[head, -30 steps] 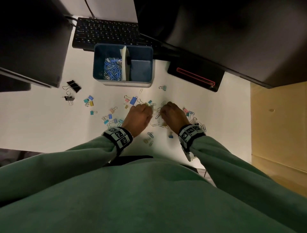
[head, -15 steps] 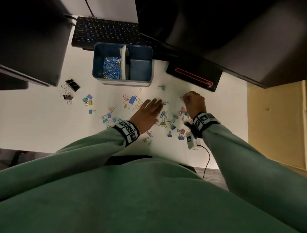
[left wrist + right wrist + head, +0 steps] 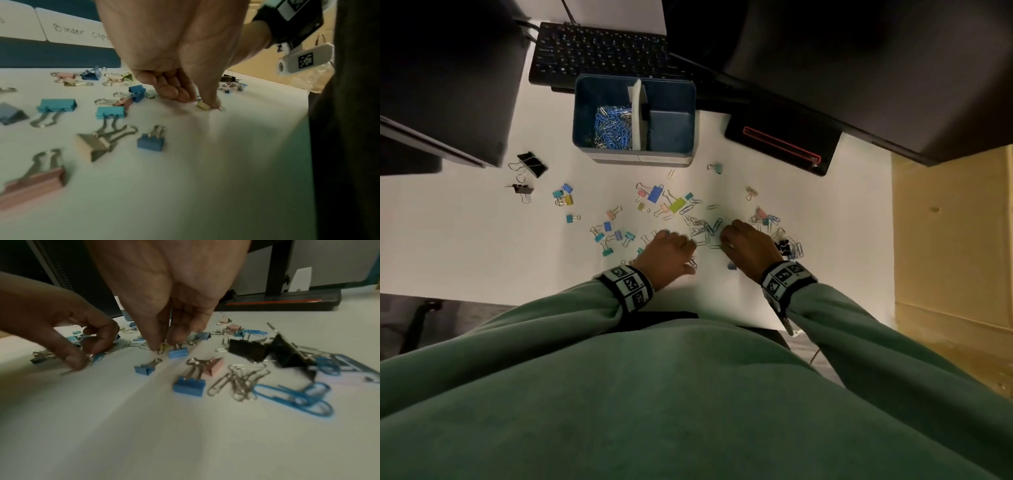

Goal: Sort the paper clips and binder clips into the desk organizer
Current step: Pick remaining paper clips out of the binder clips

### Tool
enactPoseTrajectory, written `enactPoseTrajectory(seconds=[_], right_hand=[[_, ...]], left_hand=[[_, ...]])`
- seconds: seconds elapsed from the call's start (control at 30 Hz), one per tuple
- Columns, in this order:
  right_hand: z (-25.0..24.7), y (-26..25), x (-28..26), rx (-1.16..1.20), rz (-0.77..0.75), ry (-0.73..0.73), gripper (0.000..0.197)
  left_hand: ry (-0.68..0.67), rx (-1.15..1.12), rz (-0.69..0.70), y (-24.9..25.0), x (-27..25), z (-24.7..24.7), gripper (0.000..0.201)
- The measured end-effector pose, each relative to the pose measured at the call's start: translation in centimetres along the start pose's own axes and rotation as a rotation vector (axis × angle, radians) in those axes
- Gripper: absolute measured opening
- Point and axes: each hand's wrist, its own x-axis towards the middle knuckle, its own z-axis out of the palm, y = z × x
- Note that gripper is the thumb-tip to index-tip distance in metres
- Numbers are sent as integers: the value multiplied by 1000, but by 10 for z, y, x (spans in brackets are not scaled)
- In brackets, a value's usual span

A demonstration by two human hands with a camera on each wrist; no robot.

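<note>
The blue desk organizer (image 3: 640, 156) stands at the back of the desk. Its left compartment holds blue and silver paper clips (image 3: 613, 128); the right one, labelled "Binder Clips" (image 3: 80, 32), looks bare. Loose paper clips (image 3: 705, 228) and coloured binder clips (image 3: 654, 193) lie scattered in front. My left hand (image 3: 197, 100) is down on the desk, thumb and fingers pinching a small tan binder clip (image 3: 202, 105). My right hand (image 3: 162, 342), close beside it, pinches a small yellow binder clip (image 3: 164, 347) against the desk.
A keyboard (image 3: 602, 51) lies behind the organizer, and a black monitor base with a red outline (image 3: 780, 144) sits back right. Black binder clips (image 3: 246, 348) and paper clips (image 3: 236, 382) lie right of my right hand. A cardboard surface (image 3: 952, 240) borders the desk's right edge.
My right hand has come back from the far right to beside the left. The left hand has drawn toward me, and its spread fingers have curled into a pinch.
</note>
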Motion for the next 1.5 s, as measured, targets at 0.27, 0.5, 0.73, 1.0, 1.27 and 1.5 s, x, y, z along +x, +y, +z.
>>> enactPoseTrajectory(seconds=[0.27,0.5,0.73,1.0,1.27,1.5], right_hand=[[-7,36,-31,99,137,234,14],[-20,19,-7,87,64,195,51],[-12,-24,37,30,-16,64,51],[-10,-35,43,-2,-48,103,54],[-11,-23,21,4,-100,39,72],[-16,-19,38,97,-13,145,46]], left_hand=[[73,-120,-167,-22,18,-22,13],[72,-122,-180,-16,-4,-18,28],[97,-128,-217,-32,-31,-11,25],[172,-78,-261,-38,-30,-17,57],[165,-7,-127,-15,-20,-10,57],[207,-27,-195,-25,1,-22,49]])
